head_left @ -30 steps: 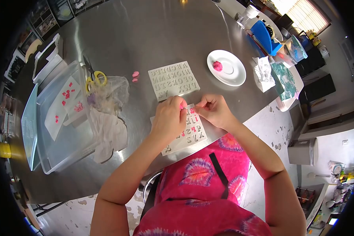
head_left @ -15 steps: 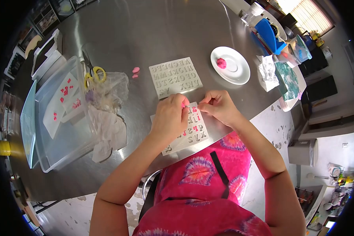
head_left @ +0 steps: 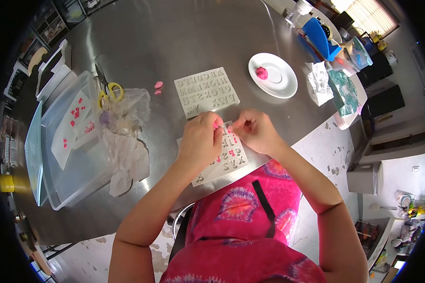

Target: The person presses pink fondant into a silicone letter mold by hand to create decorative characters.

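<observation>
A pale silicone letter mould with lowercase shapes lies in front of me, and several of its letters are filled with pink dough. Above its upper part, my left hand pinches a small piece of pink dough between thumb and forefinger. My right hand is closed in a pinch at the mould's upper right edge, close to a pink-filled letter. Whatever its fingertips hold is too small to make out. Just beyond the hands lies a second mould with capital letters, its hollows unfilled.
A white saucer bears a pink dough ball. Two pink scraps lie left of the far mould. Further left are yellow-handled scissors, a plastic bag and a clear box with pink letters on paper. Crumpled paper lies right.
My right hand has shifted slightly left, its fingertips now over the mould's upper right letters. My left hand keeps its pinch on the dough. The whole view has shifted a little.
</observation>
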The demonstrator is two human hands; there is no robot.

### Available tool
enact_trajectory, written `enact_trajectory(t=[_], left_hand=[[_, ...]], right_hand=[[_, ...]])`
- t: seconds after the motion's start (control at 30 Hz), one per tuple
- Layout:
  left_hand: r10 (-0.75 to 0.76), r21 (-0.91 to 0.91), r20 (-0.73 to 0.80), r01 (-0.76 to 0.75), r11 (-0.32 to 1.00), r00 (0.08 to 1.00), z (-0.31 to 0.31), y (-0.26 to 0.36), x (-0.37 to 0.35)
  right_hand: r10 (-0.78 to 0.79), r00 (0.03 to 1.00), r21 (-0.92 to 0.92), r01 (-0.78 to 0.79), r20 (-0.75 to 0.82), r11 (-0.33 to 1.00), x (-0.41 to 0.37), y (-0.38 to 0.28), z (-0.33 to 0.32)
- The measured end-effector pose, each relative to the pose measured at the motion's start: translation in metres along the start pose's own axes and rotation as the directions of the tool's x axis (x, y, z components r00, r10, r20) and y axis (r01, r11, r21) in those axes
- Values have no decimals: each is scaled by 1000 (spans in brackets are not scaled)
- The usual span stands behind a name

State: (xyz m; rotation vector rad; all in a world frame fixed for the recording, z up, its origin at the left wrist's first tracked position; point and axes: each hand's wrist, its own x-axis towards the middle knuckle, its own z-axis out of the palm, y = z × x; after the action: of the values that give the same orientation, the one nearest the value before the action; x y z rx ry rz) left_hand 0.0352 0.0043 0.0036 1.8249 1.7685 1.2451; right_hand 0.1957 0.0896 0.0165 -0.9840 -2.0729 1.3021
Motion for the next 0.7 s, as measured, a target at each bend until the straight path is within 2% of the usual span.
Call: enact_trajectory(t=[0.03,0.07,0.13,0.17,0.23,0.27,0.33,0.37,0.43,0.57,0.63,0.67,0.7], left_hand=[[17,-12,-12,-18,1000,1000,1,-1,0],[17,-14,-12,-17,1000,1000,1,-1,-1],[18,-34,-6,-18,999,1000,2,0,1],[28,-37,-3,-28,999,1000,3,-1,1],[1,-12,0,-1,1000,1000,3,-1,1],[1,-10,0,-1,1000,1000,2,-1,1],[8,-6,-15,-8,1000,1000,1,0,-1],[1,-5,-12,-1,1000,1000,1,-2,-2],[43,-10,-37,-43,999,998,3,-5,0],[25,24,-20,-25,999,999,2,-1,1],[27,17,-25,-26,1000,999,0,-2,0],[24,21,-28,-23,1000,999,0,-2,0],[20,9,-36,-19,1000,999,1,-2,0]], right_hand=[[-98,995,-179,95,-9,979,-3,-7,1],[-97,995,-180,94,-8,979,-3,-7,4],[-275,961,-325,249,-36,912,-4,-8,7],[-277,960,-330,247,-45,911,-4,-9,6],[-132,990,-203,117,-57,972,-2,-10,3],[-133,989,-202,119,-57,972,-1,-5,2],[89,996,-18,-89,-16,996,1,2,2],[93,996,-14,-94,-12,996,-2,0,5],[-198,977,-267,171,-78,948,-8,-9,9],[-232,971,-317,201,-62,927,-7,-12,8],[-88,996,-191,88,12,978,-4,-12,-1],[-91,996,-189,92,16,978,-2,-10,-6],[-54,995,-133,65,87,989,0,-7,-11]])
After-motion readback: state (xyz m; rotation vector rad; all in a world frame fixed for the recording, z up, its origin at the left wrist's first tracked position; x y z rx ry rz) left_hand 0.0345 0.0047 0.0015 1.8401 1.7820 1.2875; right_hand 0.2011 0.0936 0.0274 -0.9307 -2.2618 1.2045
